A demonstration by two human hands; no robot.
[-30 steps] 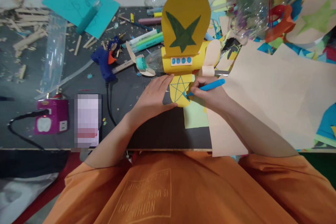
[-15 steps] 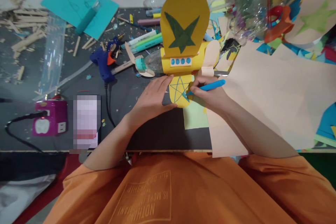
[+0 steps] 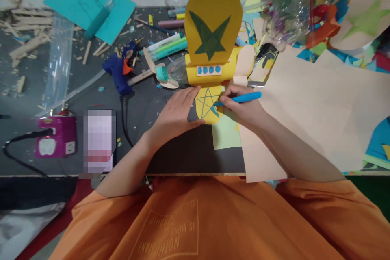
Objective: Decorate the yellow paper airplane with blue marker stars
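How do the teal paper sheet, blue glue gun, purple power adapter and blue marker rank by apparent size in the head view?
1. teal paper sheet
2. blue glue gun
3. purple power adapter, roughly alike; unsure
4. blue marker, in the right hand

Far left of you: purple power strip (image 3: 55,141), beside a blurred object you can't identify.
Ahead-left: blue glue gun (image 3: 118,71).
Top left: teal paper sheet (image 3: 88,4) on the tabletop (image 3: 179,152).

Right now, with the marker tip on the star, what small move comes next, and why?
Probably keep the left hand pressing the yellow flap flat while the right hand draws the marker along the star: its outline is drawn but only the lower right point looks filled.
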